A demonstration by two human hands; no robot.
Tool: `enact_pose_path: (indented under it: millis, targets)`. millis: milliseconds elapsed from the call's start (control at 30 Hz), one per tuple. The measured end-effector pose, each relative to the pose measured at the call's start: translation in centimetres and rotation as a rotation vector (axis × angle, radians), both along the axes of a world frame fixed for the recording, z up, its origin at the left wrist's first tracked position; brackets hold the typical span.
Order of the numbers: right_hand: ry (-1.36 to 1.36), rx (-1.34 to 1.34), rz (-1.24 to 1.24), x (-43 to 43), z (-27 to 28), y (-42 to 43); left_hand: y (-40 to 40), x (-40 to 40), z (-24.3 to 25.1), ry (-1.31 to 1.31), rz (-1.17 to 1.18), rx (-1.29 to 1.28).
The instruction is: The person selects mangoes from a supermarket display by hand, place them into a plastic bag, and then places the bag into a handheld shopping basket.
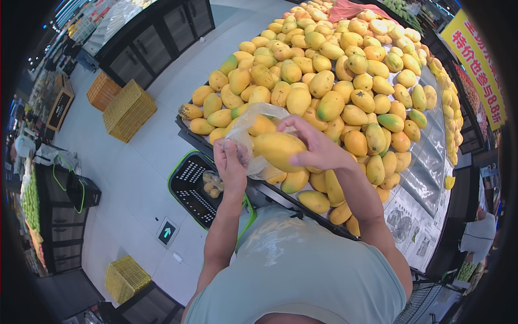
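Note:
My left hand (pixel 231 162) is closed on the gathered edge of a clear plastic bag (pixel 259 164) above the near edge of the mango display. In my right hand (pixel 319 143) is a large yellow mango (pixel 279 150), held by the thumb and fingers at the mouth of the bag. Whether the mango is partly inside the bag is hard to tell. Behind and around both hands lies a heap of yellow mangoes (pixel 298 100), some with green patches or dark spots.
A black shopping basket (pixel 190 178) with a green rim hangs or stands below my left forearm, with a bag of round produce (pixel 212 184) in it. Yellow crates (pixel 127 111) stand on the floor at left. Newspaper (pixel 408 218) lines the display at right. A person (pixel 478 235) is at far right.

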State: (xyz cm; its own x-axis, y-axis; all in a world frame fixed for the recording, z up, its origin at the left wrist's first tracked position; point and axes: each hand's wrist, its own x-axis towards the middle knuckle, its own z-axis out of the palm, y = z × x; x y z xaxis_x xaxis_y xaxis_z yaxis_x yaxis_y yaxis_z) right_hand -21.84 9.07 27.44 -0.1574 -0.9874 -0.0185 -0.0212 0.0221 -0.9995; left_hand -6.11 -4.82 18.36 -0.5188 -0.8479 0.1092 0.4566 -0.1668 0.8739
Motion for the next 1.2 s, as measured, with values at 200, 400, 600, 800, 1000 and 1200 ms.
enact_pose_path:
  millis: [200, 400, 600, 800, 1000, 1200]
  targets:
    - [0.536, 0.069, -0.153, 0.6, -5.2, -6.5, -0.3, 0.4, 1.2, -0.05, 0.065, -0.064]
    - [1.017, -0.06, -0.11, 2.3, -6.0, -8.4, -2.0, -0.5, 1.3, -0.053, 0.115, -0.192]
    - [1.318, -0.167, -0.096, 2.3, -7.7, -8.6, -3.1, -1.1, 2.1, -0.03, 0.039, -0.12]
    - [1.406, -0.239, -0.228, 3.2, -8.8, -7.7, -3.5, -1.4, 2.1, -0.004, -0.019, -0.115]
    - [1.386, -0.407, -0.335, 2.4, -6.5, -5.1, -3.7, -1.2, 2.7, 0.034, -0.038, -0.144]
    - [1.294, 0.06, -0.593, -0.2, -4.2, -3.9, -3.9, -1.0, 2.5, 0.034, -0.025, -0.149]
